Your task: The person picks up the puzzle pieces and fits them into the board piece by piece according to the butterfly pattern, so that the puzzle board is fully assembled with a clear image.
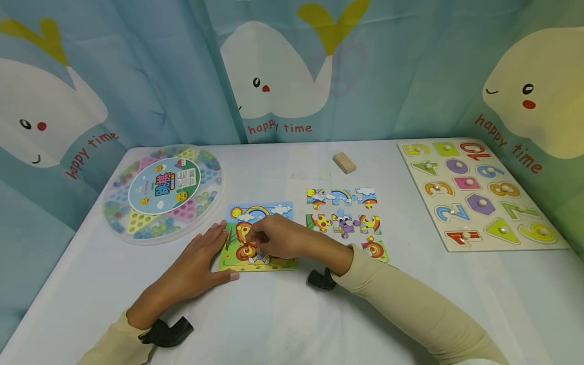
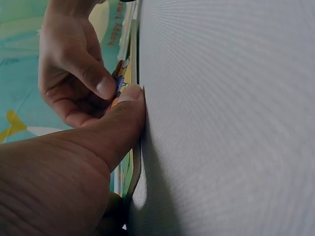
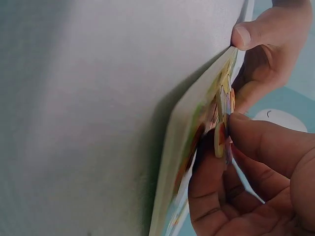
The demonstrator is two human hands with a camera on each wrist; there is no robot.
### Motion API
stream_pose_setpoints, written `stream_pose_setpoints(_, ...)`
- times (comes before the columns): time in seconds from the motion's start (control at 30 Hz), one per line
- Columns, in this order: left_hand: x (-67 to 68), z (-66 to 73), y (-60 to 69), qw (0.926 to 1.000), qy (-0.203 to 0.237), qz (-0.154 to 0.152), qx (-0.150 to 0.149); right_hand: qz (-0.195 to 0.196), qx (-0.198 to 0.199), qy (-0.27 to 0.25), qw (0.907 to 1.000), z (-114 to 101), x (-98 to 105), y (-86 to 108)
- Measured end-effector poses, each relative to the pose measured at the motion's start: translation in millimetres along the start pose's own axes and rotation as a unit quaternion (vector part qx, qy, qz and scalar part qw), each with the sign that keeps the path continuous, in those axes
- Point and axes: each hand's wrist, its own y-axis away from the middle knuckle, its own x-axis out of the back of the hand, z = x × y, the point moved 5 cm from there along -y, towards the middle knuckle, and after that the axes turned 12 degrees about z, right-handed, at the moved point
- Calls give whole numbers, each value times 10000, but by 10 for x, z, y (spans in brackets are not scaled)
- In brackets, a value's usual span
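A colourful puzzle board lies on the white table. The left hand spreads along its left side, fingers at the left edge and thumb at the near corner. Over the middle of the board is the right hand, and in the right wrist view its thumb and fingers pinch a small puzzle piece just above the picture. In the left wrist view the left thumb rests at the board's edge. Several loose pieces lie in rows right of the board.
A round clear-lidded game box with coloured beads sits at the left. A small wooden block lies toward the back. At the right is a knobbed number and shape board. A whale-print curtain hangs behind the table.
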Motion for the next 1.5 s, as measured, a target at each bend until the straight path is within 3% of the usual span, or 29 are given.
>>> stream_pose_setpoints(0.2,-2,2,-9,10000,-29,8,-10,85,-1,417,9991,1,-1,-2)
stream_pose_setpoints(0.77,-4,-5,-3,10000,-8,-10,17,76,-357,781,9963,-42,-67,-43)
stream_pose_setpoints(1.07,6,-9,1,10000,-3,-33,43,93,-280,864,9958,-65,-91,-70)
stream_pose_setpoints(1.3,6,-3,-6,10000,21,-27,6,49,-257,758,9968,-47,-56,-53)
stream_pose_setpoints(1.5,-11,-3,-11,10000,-30,-12,-11,177,-131,299,9993,-29,83,7)
